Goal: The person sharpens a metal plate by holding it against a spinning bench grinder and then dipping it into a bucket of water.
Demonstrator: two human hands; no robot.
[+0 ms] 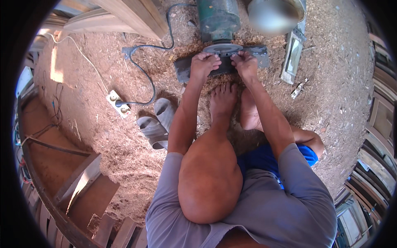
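Both the left hand (206, 65) and right hand (245, 65) pinch the ends of a dark strip (226, 55), seemingly to steady it at the wheel (223, 48).

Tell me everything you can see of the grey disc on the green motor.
The grey disc is round, thin and metal- or stone-like in look, mounted at the near end of the green motor. It shows as a flattened oval. The left hand and right hand are by its near edge; contact, and whether it spins, cannot be told.
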